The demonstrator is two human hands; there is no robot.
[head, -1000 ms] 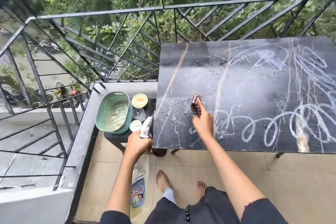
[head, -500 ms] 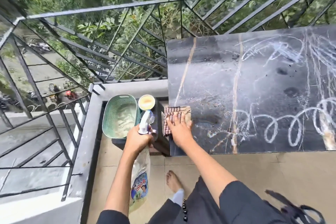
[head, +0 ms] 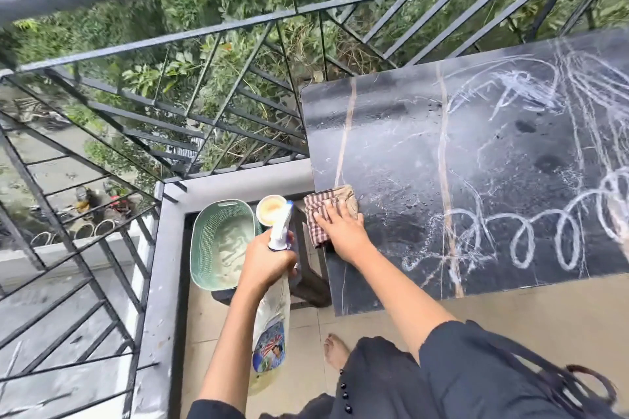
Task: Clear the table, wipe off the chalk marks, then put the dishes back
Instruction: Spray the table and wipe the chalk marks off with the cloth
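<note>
The black marble table [head: 391, 153] carries white chalk scribbles and loops [head: 544, 235] over its right part; its left part looks wet and smeared. My right hand [head: 342, 230] presses flat on a checked cloth [head: 323, 204] at the table's left edge. My left hand [head: 267, 258] grips the neck of a spray bottle [head: 272, 326], which hangs beside the table. On a dark low stool left of the table sit a green basket [head: 218, 241] and a small bowl [head: 270, 209].
A black metal railing [head: 204, 44] runs along the balcony behind and left of the table, above a grey ledge [head: 170, 248]. Beige floor tiles [head: 527, 316] lie in front of the table. My bare foot [head: 335, 350] stands near the table's front left corner.
My right hand spread the bunched cloth flat and moved it left to the table's left edge. More of the left part now looks wiped. The spray bottle stays in my left hand.
</note>
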